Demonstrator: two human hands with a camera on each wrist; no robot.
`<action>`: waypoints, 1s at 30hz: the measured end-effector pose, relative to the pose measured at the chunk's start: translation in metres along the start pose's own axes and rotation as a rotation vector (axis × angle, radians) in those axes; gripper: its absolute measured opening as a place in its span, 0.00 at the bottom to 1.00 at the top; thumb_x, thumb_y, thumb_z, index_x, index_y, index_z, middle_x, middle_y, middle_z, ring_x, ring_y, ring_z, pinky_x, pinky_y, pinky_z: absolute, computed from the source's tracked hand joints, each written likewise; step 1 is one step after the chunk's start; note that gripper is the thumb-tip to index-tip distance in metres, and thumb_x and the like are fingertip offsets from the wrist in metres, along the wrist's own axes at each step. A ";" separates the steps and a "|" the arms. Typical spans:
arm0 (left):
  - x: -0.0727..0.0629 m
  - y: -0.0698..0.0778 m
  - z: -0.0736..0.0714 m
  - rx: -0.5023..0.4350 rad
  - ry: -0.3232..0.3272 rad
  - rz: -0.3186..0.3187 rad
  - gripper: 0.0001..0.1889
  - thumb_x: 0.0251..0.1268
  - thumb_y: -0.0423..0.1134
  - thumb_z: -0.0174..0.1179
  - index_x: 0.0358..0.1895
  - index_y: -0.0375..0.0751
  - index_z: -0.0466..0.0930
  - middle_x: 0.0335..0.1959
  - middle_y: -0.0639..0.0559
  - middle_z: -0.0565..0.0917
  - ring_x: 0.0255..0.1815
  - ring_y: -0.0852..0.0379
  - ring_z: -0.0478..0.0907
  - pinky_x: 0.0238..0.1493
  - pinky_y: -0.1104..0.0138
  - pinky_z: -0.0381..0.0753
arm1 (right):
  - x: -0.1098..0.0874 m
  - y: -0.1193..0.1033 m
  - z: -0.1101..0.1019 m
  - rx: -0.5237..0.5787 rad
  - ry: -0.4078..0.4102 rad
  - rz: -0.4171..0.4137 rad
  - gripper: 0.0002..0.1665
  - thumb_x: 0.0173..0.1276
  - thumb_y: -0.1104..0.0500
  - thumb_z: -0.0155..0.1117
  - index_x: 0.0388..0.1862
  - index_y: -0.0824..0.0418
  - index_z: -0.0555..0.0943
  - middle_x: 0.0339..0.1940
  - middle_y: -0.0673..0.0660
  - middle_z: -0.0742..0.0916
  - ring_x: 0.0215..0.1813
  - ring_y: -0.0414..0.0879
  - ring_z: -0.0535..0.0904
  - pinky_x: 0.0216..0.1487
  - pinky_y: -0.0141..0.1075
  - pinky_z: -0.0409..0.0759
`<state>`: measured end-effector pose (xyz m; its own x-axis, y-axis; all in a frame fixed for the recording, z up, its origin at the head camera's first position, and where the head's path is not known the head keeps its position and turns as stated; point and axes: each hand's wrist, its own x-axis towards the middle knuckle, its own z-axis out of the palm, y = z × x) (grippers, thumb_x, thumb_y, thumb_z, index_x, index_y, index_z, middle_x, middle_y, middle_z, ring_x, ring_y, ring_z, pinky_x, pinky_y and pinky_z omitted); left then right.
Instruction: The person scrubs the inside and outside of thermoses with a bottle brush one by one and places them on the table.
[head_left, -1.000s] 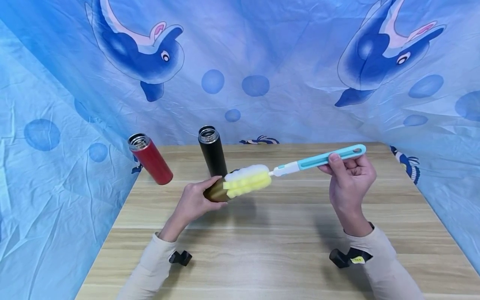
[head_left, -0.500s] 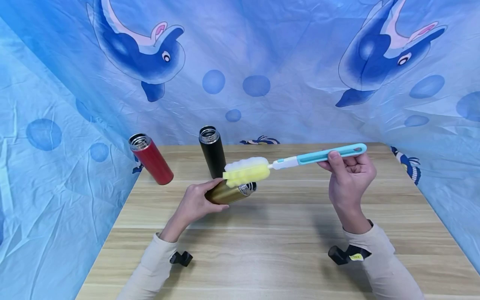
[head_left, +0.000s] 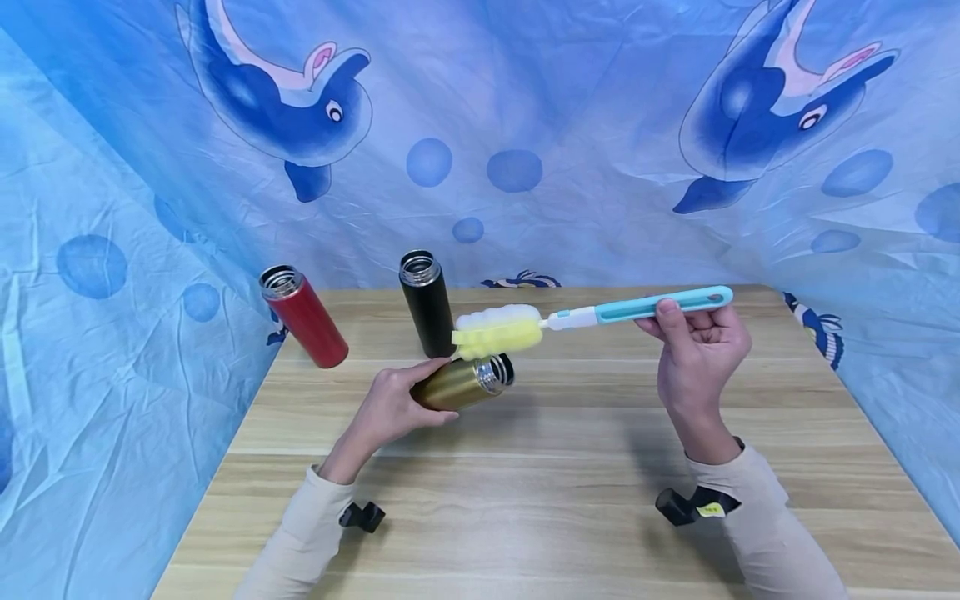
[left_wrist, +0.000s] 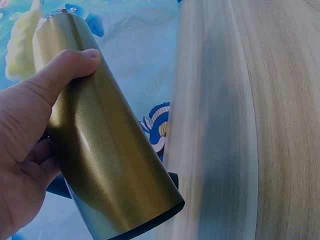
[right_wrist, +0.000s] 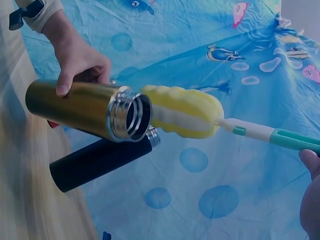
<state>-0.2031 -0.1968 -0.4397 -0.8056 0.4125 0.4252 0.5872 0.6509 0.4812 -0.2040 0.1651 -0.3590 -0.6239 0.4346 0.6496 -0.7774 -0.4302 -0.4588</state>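
My left hand (head_left: pixel 393 402) grips a gold thermos bottle (head_left: pixel 453 385) around its body, thumb on one side and fingers on the other. The bottle is tilted, its open steel-threaded mouth (right_wrist: pixel 131 117) facing right. In my right hand (head_left: pixel 701 358) is a bottle brush, pinched by its turquoise handle (head_left: pixel 637 309) between thumb and fingers. Its yellow and white sponge head (head_left: pixel 498 332) points left and overlaps the gold bottle's upper edge in the head view. From the right wrist, the sponge (right_wrist: pixel 185 112) shows outside the bottle, behind the mouth.
Upright behind the gold bottle stands a black thermos bottle (head_left: pixel 427 312), open at the top. A red thermos bottle (head_left: pixel 306 321), also lidless, stands farther left on the wooden table (head_left: pixel 525 500). Blue dolphin-print cloth (head_left: pixel 592 150) hangs at the back and sides.
The sponge head has risen from in front of the gold bottle to above it, uncovering the bottle's mouth. Both hands keep their hold and have barely shifted.
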 end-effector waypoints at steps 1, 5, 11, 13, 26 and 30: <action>0.000 0.000 0.000 0.000 0.001 0.000 0.39 0.40 0.48 0.85 0.63 0.46 0.83 0.47 0.45 0.90 0.36 0.56 0.85 0.36 0.61 0.83 | 0.000 0.000 0.000 -0.008 0.004 -0.005 0.08 0.61 0.85 0.61 0.38 0.83 0.73 0.29 0.71 0.87 0.33 0.56 0.90 0.36 0.41 0.88; -0.001 -0.001 -0.002 -0.003 0.009 0.001 0.39 0.39 0.47 0.85 0.62 0.45 0.84 0.47 0.45 0.90 0.37 0.55 0.86 0.37 0.60 0.84 | 0.000 0.001 -0.002 -0.035 0.018 -0.021 0.08 0.60 0.85 0.62 0.37 0.83 0.73 0.29 0.71 0.87 0.33 0.56 0.90 0.36 0.42 0.88; -0.001 -0.002 -0.003 -0.004 0.014 0.006 0.39 0.39 0.47 0.85 0.61 0.45 0.84 0.47 0.44 0.90 0.36 0.56 0.86 0.36 0.61 0.84 | 0.000 0.001 -0.006 -0.065 0.030 -0.028 0.09 0.59 0.85 0.63 0.37 0.84 0.73 0.29 0.71 0.87 0.33 0.56 0.90 0.35 0.42 0.88; -0.002 -0.002 -0.003 -0.004 0.015 0.006 0.39 0.38 0.48 0.86 0.62 0.45 0.84 0.47 0.44 0.90 0.37 0.56 0.86 0.36 0.62 0.84 | -0.001 0.002 -0.008 -0.084 0.036 -0.028 0.09 0.59 0.84 0.64 0.37 0.83 0.74 0.29 0.71 0.87 0.32 0.56 0.90 0.34 0.41 0.88; -0.004 -0.004 -0.003 -0.017 0.023 -0.029 0.39 0.38 0.49 0.85 0.62 0.46 0.84 0.49 0.46 0.90 0.37 0.57 0.85 0.36 0.62 0.84 | -0.005 0.001 -0.019 -0.083 0.044 -0.031 0.09 0.60 0.85 0.63 0.37 0.84 0.74 0.29 0.71 0.88 0.33 0.55 0.90 0.35 0.42 0.88; -0.004 -0.004 -0.003 -0.022 0.033 -0.044 0.39 0.39 0.49 0.85 0.61 0.44 0.84 0.48 0.45 0.90 0.37 0.57 0.85 0.36 0.61 0.84 | -0.006 0.001 -0.023 -0.060 0.036 -0.029 0.08 0.60 0.85 0.62 0.37 0.85 0.73 0.30 0.71 0.88 0.33 0.56 0.90 0.35 0.42 0.88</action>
<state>-0.2020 -0.2028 -0.4408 -0.8280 0.3623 0.4279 0.5531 0.6533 0.5170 -0.2029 0.1800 -0.3772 -0.6030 0.4750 0.6409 -0.7977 -0.3694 -0.4767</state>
